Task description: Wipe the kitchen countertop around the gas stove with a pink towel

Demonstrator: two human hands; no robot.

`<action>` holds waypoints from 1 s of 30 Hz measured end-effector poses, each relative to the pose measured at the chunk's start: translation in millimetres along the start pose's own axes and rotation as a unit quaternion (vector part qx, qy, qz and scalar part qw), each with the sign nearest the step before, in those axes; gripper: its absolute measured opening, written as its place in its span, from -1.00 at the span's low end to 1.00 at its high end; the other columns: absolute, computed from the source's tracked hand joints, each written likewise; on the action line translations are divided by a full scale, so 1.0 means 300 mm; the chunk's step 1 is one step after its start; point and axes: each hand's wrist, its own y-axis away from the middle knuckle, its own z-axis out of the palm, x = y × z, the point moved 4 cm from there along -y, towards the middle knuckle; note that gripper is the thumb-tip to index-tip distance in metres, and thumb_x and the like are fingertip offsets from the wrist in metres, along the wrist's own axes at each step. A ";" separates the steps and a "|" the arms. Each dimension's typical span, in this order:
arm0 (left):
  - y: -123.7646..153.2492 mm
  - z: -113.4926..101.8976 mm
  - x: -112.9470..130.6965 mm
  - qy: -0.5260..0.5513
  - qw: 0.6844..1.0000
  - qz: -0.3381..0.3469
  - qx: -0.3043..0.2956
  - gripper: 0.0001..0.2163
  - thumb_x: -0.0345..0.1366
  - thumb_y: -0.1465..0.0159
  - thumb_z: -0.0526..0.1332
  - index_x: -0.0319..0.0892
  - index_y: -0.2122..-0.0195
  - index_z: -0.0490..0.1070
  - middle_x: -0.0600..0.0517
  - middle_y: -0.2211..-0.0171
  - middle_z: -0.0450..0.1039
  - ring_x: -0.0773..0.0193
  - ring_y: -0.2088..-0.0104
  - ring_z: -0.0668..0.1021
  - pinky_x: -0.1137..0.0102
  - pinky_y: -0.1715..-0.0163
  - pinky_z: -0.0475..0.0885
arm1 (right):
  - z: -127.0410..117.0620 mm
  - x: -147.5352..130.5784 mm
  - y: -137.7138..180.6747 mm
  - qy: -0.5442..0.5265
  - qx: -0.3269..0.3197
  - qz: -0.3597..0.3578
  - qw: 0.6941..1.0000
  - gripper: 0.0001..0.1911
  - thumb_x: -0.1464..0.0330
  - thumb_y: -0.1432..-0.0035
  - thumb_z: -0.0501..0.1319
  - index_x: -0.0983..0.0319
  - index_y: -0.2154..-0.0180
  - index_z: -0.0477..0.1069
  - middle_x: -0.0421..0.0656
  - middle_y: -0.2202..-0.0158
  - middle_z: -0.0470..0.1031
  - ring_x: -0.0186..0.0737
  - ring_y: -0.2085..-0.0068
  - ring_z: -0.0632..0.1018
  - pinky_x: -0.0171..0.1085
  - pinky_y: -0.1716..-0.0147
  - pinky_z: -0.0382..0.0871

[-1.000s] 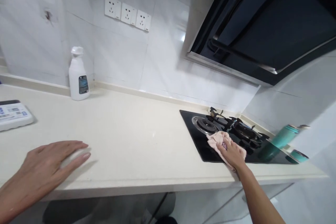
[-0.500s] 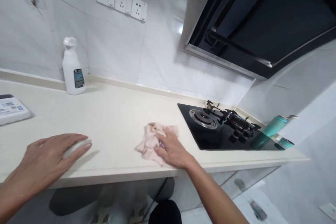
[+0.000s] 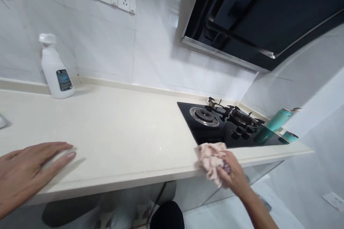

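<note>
The right hand (image 3: 232, 173) has its fingers clamped on a crumpled, pale pink fabric cloth (image 3: 211, 157), which lies over the front edge of the cream, smooth-topped countertop (image 3: 120, 128), at the near left corner of the black glass cooktop (image 3: 199, 134). The left hand (image 3: 29, 164), thumb and fingers apart, is near the countertop's front edge, toward its left end. An upright white plastic bottle (image 3: 55, 68) stands by the back edge. Beyond the cooktop's right end are a tall teal cylindrical container (image 3: 279, 120) and a short round teal container (image 3: 290, 136); their contents cannot be seen.
</note>
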 end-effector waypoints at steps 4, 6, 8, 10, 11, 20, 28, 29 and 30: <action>-0.004 0.006 -0.005 -0.004 1.000 0.002 -0.001 -0.47 0.22 -0.31 -0.02 0.01 0.04 0.58 0.03 -0.07 0.63 -0.08 -0.16 0.56 0.10 -0.15 0.32 | -0.171 0.398 0.018 0.120 0.067 0.204 0.969 -0.57 -0.05 -0.15 0.05 0.14 0.29 0.44 0.08 0.14 0.52 0.13 0.03 0.51 0.07 -0.06 0.42; -0.005 0.001 0.005 -0.008 1.000 0.004 0.001 -0.46 0.22 -0.32 -0.03 0.03 0.03 0.58 0.05 -0.07 0.63 -0.06 -0.16 0.56 0.12 -0.13 0.33 | -0.240 0.505 -0.010 0.161 0.079 0.272 0.945 -0.55 -0.06 -0.15 -0.01 0.13 0.34 0.42 0.11 0.19 0.52 0.16 0.06 0.53 0.08 0.01 0.44; -0.004 -0.007 0.021 -0.009 1.000 0.000 0.001 -0.45 0.23 -0.31 -0.04 0.04 0.04 0.58 0.06 -0.06 0.64 -0.05 -0.14 0.57 0.13 -0.09 0.34 | -0.271 0.540 -0.051 0.181 0.077 0.302 0.933 -0.53 -0.07 -0.17 -0.04 0.11 0.40 0.41 0.12 0.28 0.52 0.19 0.14 0.54 0.09 0.11 0.45; -0.001 -0.016 0.039 -0.005 1.000 -0.008 -0.002 -0.44 0.24 -0.31 -0.04 0.03 0.04 0.59 0.05 -0.06 0.64 -0.06 -0.13 0.57 0.12 -0.10 0.33 | -0.257 0.507 -0.083 0.201 0.067 0.316 0.925 -0.51 -0.09 -0.17 -0.03 0.11 0.45 0.39 0.10 0.36 0.51 0.18 0.21 0.55 0.08 0.18 0.44; 0.001 -0.022 0.048 -0.001 1.000 -0.010 -0.002 -0.44 0.24 -0.31 -0.04 0.02 0.04 0.58 0.03 -0.06 0.64 -0.06 -0.14 0.56 0.12 -0.11 0.31 | -0.235 0.467 -0.093 0.210 0.061 0.311 0.925 -0.50 -0.11 -0.17 -0.02 0.12 0.46 0.39 0.10 0.36 0.51 0.17 0.23 0.55 0.06 0.20 0.43; 0.019 -0.052 0.099 0.041 0.999 -0.016 0.000 -0.45 0.22 -0.30 0.04 -0.04 0.00 0.57 -0.03 -0.09 0.60 -0.07 -0.18 0.52 0.10 -0.19 0.19 | 0.015 -0.108 -0.184 0.000 0.026 0.145 0.989 -0.46 -0.19 -0.28 0.06 0.13 0.36 0.36 -0.19 0.42 0.45 -0.15 0.37 0.46 -0.21 0.35 0.33; 0.021 -0.085 0.122 0.056 0.997 -0.051 -0.015 -0.48 0.17 -0.36 0.02 -0.08 -0.01 0.55 -0.09 -0.13 0.59 -0.06 -0.21 0.50 0.09 -0.19 0.18 | 0.233 -0.195 -0.693 0.141 -0.054 0.168 0.974 -0.46 0.04 -0.26 0.16 0.29 -0.08 0.46 0.16 -0.06 0.45 0.20 -0.08 0.47 0.10 -0.04 0.36; 0.020 -0.090 0.123 0.057 0.996 -0.059 -0.018 -0.49 0.17 -0.37 0.02 -0.09 0.00 0.55 -0.09 -0.12 0.59 -0.06 -0.21 0.50 0.08 -0.19 0.19 | 0.278 -0.195 -0.717 0.153 -0.079 0.175 0.969 -0.46 0.07 -0.22 0.21 0.27 -0.09 0.46 0.18 -0.09 0.43 0.27 -0.11 0.45 0.19 -0.07 0.33; 0.018 -0.093 0.124 0.058 0.996 -0.064 -0.019 -0.48 0.17 -0.36 0.02 -0.10 0.00 0.55 -0.09 -0.11 0.60 -0.06 -0.20 0.51 0.08 -0.19 0.19 | 0.316 -0.194 -0.728 0.166 -0.102 0.181 0.964 -0.47 0.10 -0.20 0.23 0.26 -0.10 0.47 0.18 -0.12 0.43 0.32 -0.13 0.43 0.27 -0.08 0.30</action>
